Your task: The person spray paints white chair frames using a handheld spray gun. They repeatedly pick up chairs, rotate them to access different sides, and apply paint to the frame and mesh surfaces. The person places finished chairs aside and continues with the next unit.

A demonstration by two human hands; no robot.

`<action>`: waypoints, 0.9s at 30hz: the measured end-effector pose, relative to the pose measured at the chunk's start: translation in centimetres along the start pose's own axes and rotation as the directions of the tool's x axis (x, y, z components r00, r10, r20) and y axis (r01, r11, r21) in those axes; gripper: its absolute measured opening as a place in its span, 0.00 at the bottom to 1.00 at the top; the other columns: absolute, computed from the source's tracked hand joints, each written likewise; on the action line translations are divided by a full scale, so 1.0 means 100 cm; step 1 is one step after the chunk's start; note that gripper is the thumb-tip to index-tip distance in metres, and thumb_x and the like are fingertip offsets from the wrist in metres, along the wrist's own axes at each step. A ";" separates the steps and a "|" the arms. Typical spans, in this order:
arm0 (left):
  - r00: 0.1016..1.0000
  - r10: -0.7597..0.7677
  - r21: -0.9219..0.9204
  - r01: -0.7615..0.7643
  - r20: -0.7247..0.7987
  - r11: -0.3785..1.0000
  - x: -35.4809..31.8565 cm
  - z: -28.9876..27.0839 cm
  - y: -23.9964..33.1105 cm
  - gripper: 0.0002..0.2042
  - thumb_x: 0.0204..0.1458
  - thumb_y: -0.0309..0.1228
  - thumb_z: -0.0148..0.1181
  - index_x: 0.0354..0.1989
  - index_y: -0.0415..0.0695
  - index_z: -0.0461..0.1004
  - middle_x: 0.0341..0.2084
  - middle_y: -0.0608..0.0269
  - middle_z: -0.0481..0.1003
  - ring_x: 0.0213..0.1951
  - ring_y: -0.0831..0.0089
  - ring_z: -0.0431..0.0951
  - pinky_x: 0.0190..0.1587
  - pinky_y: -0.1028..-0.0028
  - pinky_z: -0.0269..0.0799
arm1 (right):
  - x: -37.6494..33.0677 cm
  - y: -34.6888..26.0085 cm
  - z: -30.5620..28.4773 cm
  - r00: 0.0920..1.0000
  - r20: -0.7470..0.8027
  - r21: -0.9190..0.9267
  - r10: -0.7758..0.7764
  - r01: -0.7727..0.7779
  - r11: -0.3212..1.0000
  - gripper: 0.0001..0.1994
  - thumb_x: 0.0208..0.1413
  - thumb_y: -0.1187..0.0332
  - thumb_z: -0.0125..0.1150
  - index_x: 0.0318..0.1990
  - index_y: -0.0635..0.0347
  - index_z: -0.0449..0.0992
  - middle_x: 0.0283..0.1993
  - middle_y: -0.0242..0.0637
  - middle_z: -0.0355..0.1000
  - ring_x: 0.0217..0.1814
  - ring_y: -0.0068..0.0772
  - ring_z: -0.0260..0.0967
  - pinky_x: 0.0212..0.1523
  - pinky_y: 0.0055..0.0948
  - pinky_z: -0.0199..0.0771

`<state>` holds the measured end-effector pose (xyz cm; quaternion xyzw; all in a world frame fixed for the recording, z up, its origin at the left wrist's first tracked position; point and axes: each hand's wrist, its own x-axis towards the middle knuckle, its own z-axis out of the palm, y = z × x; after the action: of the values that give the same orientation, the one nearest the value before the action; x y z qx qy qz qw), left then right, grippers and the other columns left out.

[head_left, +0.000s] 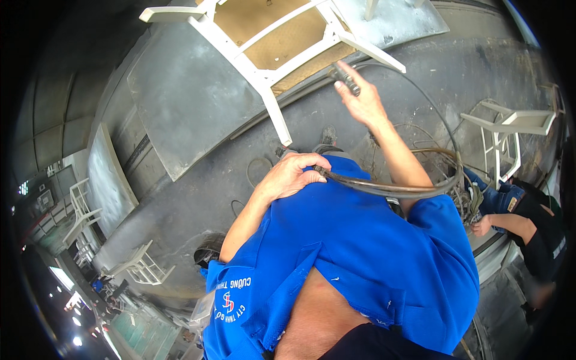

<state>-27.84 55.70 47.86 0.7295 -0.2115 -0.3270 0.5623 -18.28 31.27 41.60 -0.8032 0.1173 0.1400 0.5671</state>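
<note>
My right hand (362, 107) is out in front of me, gripping what looks like a dark spray gun (347, 79) with ringed fittings; its nozzle is hard to make out. A dark hose (441, 114) curves from near that tool out to the right and back toward my waist. Against my belly, my left hand (292, 175) is closed around the looped hose bundle (384, 188). Just beyond the right hand, a white chair frame (264, 78) rests on a brown board (282, 51), its legs sticking out toward me.
Grey panels with whitish overspray (192, 99) lie at the far left and far right of the frame. Another white chair (510, 126) stands to the right, near a co-worker (534, 222) in black. More white frames (144, 264) are at the left. Loose hoses (414, 135) trail over the floor.
</note>
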 end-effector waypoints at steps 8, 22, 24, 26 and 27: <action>0.988 -0.133 0.045 0.130 0.080 0.991 0.008 0.006 0.008 0.14 0.53 0.27 0.73 0.48 0.41 0.80 0.43 0.55 0.84 0.45 0.59 0.85 0.48 0.64 0.79 | -0.014 0.054 0.052 0.997 0.052 0.063 -0.048 0.045 0.997 0.27 0.65 0.57 0.64 0.71 0.41 0.71 0.47 0.50 0.82 0.52 0.49 0.81 0.55 0.41 0.77; 0.991 -0.099 0.081 0.092 0.086 0.992 0.011 0.004 0.013 0.13 0.53 0.25 0.73 0.47 0.43 0.80 0.42 0.56 0.85 0.46 0.60 0.85 0.50 0.64 0.79 | 0.009 0.066 -0.027 0.911 -0.410 -0.014 -0.055 0.054 0.998 0.27 0.66 0.56 0.63 0.72 0.39 0.69 0.59 0.46 0.80 0.64 0.49 0.76 0.64 0.42 0.74; 0.990 -0.097 0.079 0.090 0.099 0.993 0.012 0.003 0.012 0.13 0.53 0.25 0.73 0.47 0.43 0.80 0.42 0.56 0.85 0.46 0.61 0.85 0.50 0.64 0.79 | 0.007 0.067 -0.030 0.928 -0.370 -0.029 -0.038 0.030 0.999 0.27 0.66 0.56 0.63 0.72 0.39 0.69 0.61 0.46 0.79 0.66 0.50 0.74 0.66 0.42 0.72; 0.988 -0.104 0.073 0.096 0.113 0.993 0.013 0.003 0.011 0.14 0.53 0.25 0.73 0.47 0.43 0.80 0.42 0.56 0.85 0.47 0.60 0.85 0.50 0.64 0.79 | 0.001 0.070 -0.023 0.957 -0.284 -0.026 -0.058 0.053 0.998 0.27 0.66 0.56 0.63 0.72 0.38 0.68 0.64 0.47 0.76 0.69 0.50 0.72 0.68 0.42 0.71; 0.988 -0.105 0.061 0.098 0.111 0.993 0.013 0.004 0.011 0.14 0.53 0.25 0.73 0.47 0.42 0.80 0.42 0.56 0.84 0.47 0.60 0.85 0.50 0.64 0.79 | -0.003 0.071 -0.017 0.969 -0.240 -0.022 -0.064 0.061 0.998 0.27 0.66 0.57 0.62 0.73 0.38 0.68 0.66 0.48 0.75 0.71 0.51 0.70 0.69 0.42 0.70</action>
<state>-27.12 54.29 48.51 0.7348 -0.2149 -0.3904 0.5113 -20.87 27.32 36.01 -0.8216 0.1588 0.0246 0.5470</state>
